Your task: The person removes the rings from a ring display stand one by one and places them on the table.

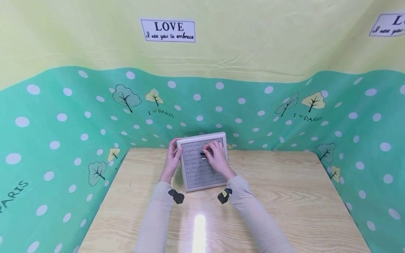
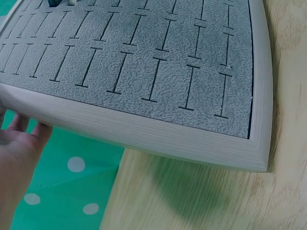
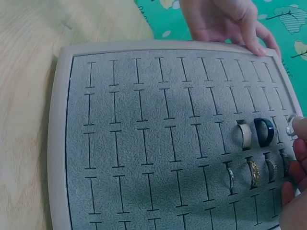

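A ring display tray (image 1: 193, 172) with a pale frame and grey slotted padding stands tilted over the table. My left hand (image 1: 172, 160) grips its left edge near the far corner, thumb on the frame (image 3: 144, 45) and fingers behind it. At the upper middle of the padding, my right hand (image 1: 217, 160) pinches a silver ring (image 3: 290, 125) between thumb and fingertips, right at the slots. Close by sit a dark ring (image 3: 264, 132), a wide silver ring (image 3: 244, 136), a gold patterned ring (image 3: 253, 173) and several thinner ones, partly hidden by the right hand.
The tray is over a light wooden table (image 1: 284, 196), with a glare patch toward the front. A green and yellow printed cloth (image 1: 253, 105) hangs behind and at both sides, close to the tray's far edge. Small dark devices (image 1: 176, 196) are worn on both wrists.
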Available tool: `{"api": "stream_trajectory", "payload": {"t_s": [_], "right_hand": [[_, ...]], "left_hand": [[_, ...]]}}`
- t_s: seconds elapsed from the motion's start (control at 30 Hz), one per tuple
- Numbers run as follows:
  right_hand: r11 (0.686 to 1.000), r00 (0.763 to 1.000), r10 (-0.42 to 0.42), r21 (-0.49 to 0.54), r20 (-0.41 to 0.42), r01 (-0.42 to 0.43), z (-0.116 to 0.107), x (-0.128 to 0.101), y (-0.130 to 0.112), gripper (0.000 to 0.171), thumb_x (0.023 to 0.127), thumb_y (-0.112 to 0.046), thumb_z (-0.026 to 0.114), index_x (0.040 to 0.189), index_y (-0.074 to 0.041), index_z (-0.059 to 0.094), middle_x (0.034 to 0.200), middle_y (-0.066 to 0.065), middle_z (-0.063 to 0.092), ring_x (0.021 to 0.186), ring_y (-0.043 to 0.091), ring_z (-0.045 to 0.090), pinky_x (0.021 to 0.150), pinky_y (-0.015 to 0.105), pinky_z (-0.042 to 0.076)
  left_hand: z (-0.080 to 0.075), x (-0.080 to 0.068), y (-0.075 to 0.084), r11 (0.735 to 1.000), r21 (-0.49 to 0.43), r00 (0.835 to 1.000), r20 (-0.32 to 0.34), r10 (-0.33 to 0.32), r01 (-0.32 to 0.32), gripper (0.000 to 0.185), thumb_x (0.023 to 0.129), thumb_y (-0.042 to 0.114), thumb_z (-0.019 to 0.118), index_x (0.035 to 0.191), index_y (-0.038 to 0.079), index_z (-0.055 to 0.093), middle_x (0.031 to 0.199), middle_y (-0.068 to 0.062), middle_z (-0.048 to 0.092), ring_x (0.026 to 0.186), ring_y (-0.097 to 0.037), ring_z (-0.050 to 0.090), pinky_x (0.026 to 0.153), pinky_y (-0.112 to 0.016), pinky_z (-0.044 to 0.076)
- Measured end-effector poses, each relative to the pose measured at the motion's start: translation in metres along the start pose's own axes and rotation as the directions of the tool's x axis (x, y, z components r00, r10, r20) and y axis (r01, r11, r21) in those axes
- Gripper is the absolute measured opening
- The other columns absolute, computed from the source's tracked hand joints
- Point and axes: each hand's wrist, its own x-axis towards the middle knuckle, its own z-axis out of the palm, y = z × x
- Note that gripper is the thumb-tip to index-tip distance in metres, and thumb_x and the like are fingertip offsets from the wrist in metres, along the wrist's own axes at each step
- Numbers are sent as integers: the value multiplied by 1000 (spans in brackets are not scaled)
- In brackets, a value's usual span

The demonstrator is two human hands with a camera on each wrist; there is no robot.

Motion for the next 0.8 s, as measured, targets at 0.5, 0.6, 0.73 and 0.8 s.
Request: {"api": "stream_trajectory", "payload": {"t_s": [0.5,0.6,0.73,0.8], "right_hand": [[965,991,136,226,-6,-131,-7,-9,-4,6,96,-8,58,100,-5,61,105,8,59,107,24,47,96,41,40],[948,986,166,278,-7,-158,-9,-12,-5,7,96,-8,58,101,-3,60,105,9,58,106,24,48,96,40,41],[925,980,199,334,-18,-182,-11,-16,-4,7,95,-4,58,100,0,60,106,12,57,105,25,51,97,41,42],[917,979,203,356,-28,-179,-13,-19,-4,7,95,-1,58,100,2,60,106,15,56,103,28,51,95,45,43]], "left_hand": [[0,-2,0,1000,16,1000,8,-17,17,45,100,0,44,143,4,33,129,-21,48,101,-27,57,89,-41,47],[0,-1,0,1000,20,1000,11,3,-3,45,100,-1,43,143,3,32,129,-22,48,100,-27,58,88,-39,48],[-1,-1,0,1000,16,1000,12,12,-12,46,100,-2,42,144,3,32,129,-21,47,101,-28,57,88,-39,47],[-1,-1,-1,1000,14,1000,11,9,-10,46,100,-2,42,144,4,31,129,-21,47,102,-29,57,88,-40,47]]}}
